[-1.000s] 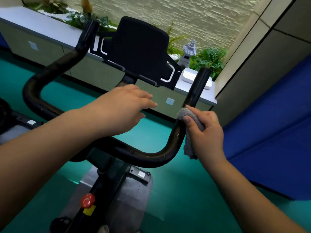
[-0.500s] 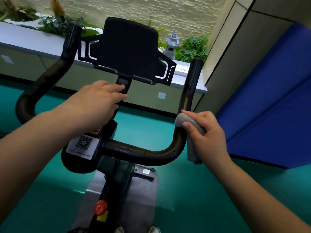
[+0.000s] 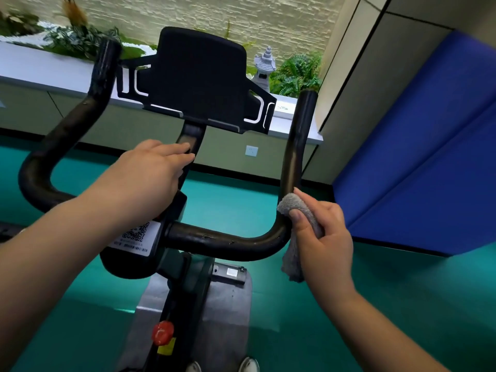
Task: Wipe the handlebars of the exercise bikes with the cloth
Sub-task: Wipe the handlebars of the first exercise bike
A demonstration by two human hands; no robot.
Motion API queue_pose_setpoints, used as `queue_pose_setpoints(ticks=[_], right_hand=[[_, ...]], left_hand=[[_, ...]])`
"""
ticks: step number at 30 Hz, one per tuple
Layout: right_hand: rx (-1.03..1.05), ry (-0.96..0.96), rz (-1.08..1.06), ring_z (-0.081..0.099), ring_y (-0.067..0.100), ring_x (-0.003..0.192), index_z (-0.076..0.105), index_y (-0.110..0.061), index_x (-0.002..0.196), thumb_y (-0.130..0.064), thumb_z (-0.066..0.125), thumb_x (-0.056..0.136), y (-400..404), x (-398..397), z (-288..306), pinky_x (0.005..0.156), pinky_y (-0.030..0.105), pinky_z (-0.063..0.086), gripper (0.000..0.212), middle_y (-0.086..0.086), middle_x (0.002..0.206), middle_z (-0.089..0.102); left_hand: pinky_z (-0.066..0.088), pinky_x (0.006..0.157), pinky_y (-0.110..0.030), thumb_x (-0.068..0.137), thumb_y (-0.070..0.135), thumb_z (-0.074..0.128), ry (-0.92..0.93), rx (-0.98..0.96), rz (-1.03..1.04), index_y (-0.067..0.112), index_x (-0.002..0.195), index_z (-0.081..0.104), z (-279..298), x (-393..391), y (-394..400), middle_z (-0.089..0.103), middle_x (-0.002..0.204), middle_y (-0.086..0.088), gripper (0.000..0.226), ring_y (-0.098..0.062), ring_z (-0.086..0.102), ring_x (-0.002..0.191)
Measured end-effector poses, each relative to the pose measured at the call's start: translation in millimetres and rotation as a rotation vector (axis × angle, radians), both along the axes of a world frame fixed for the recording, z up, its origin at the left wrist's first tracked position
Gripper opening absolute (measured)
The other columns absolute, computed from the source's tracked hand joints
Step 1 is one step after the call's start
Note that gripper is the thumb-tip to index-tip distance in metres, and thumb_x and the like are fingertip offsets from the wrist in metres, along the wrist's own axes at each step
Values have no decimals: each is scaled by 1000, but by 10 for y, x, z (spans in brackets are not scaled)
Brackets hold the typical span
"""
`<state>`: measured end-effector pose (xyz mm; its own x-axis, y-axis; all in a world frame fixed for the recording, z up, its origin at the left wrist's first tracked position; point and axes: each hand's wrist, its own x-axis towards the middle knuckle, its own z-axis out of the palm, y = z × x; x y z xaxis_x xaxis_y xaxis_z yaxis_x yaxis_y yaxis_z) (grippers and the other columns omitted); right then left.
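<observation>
A black U-shaped handlebar (image 3: 222, 244) of an exercise bike fills the middle of the view, with a black tablet holder (image 3: 200, 79) on its centre post. My right hand (image 3: 323, 238) grips a grey cloth (image 3: 294, 208) and presses it against the bend of the right bar, where it turns upward. The cloth's loose end hangs down below the bar. My left hand (image 3: 149, 178) rests over the centre post, fingers laid across it just under the holder.
A red knob (image 3: 162, 332) sits on the bike frame below. Blue padding (image 3: 418, 162) covers the wall on the right. A white ledge (image 3: 45, 73) with plants and a small stone lantern (image 3: 265, 67) runs behind the bike. The floor is teal.
My left hand has shifted from hovering over the bar onto the centre post. My right hand with the cloth has slid slightly down to the bend of the right bar. The view moved right.
</observation>
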<state>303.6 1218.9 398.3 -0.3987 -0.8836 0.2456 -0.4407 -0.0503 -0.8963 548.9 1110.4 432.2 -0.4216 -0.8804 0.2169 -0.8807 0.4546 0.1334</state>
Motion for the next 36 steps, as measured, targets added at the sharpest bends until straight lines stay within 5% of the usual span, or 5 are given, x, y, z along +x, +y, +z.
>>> queue_pose_setpoints(ticks=[3,8,18,28,36], right_hand=[[20,-163,-120,57,-8,98,65,-33,122,-27,58,94,-131,7,-36,91,8,42,30,-6,113,60],[31,-509,-238,64,12,110,67,-29,116,-35,54,95,-220,130,-143,100,43,49,26,-8,115,69],[172,-859,-233,61,30,90,67,-18,112,-43,48,97,-332,105,-195,92,52,47,34,9,103,68],[350,-1085,-225,53,15,57,62,-17,76,-50,49,95,-353,156,-175,68,35,48,40,-1,61,56],[473,-1288,-95,49,9,43,71,-14,77,-46,54,95,-182,240,-270,50,22,45,40,-4,52,50]], left_hand=[[39,103,-44,93,10,46,30,-16,18,15,135,54,-28,-29,24,47,143,0,43,-30,42,122],[34,106,-41,89,5,49,63,-38,36,11,129,59,-66,-57,63,52,139,-5,41,-32,45,119],[30,106,-38,87,5,50,66,-21,78,15,125,62,-36,-102,113,53,138,-2,42,-30,45,118],[31,103,-34,86,14,37,91,-44,121,18,123,65,-30,-116,134,55,136,2,46,-27,44,117],[34,103,-36,75,22,30,75,-22,143,21,122,65,-13,-114,149,54,136,5,59,-26,44,116]])
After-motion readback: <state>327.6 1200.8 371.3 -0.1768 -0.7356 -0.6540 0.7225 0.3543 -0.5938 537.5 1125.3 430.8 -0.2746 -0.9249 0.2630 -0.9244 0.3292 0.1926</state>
